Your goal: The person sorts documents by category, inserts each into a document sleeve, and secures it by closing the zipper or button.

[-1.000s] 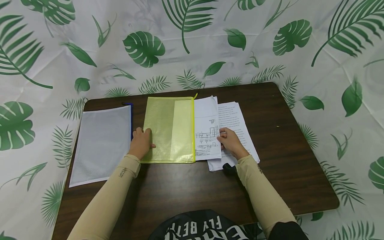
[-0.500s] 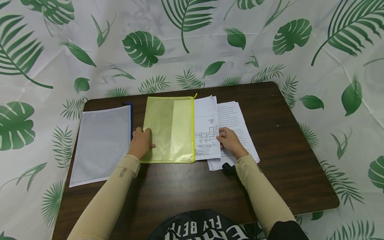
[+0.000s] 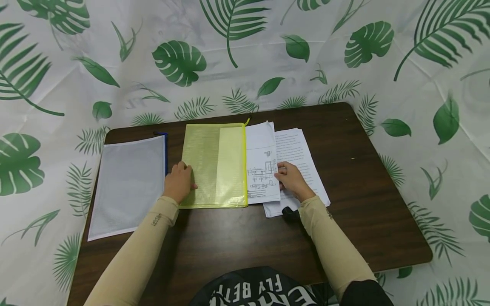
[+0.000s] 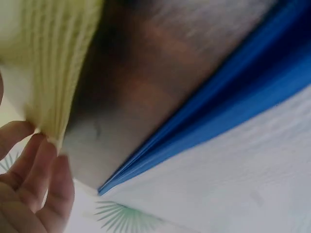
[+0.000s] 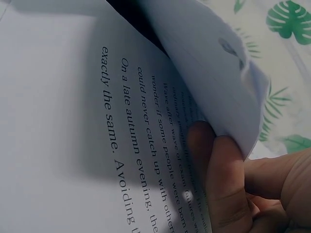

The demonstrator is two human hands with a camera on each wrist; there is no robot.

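Leaf-print cloth [image 3: 237, 51], white with green fronds, hangs behind and drapes around a dark wood-grain tabletop [image 3: 363, 204] with rounded corners.

Left hand [image 3: 178, 182]: rests on the left edge of a yellow mesh zip pouch [image 3: 214, 163], which lies flat at the middle of the tabletop toward the far edge. Left wrist view shows fingertips [image 4: 43, 160] curled at the pouch edge [image 4: 53, 73], which is lifted slightly off the wood; grip narrow, pinching the edge. Pouch is rectangular, fine grid texture, translucent; a paler sheet shows through its right half.

Right hand [image 3: 291, 180]: on the paper stack just right of the pouch. It pinches the right edge of the top sheet [image 3: 262, 163], a white page with a line diagram, whose left edge meets the pouch's zip side. Right wrist view: fingers [image 5: 223, 179] under the curled-up sheet [image 5: 209, 63], resting on the printed page [image 5: 73, 145] below, which carries serif text. Lower sheets [image 3: 302, 157] fan out toward the right.

Near the left edge of the tabletop lies a white mesh pouch [image 3: 128, 185] with a blue zip strip [image 4: 218, 111] along its right side, just beside the left hand, not touching the yellow one. Sleeves are beige.
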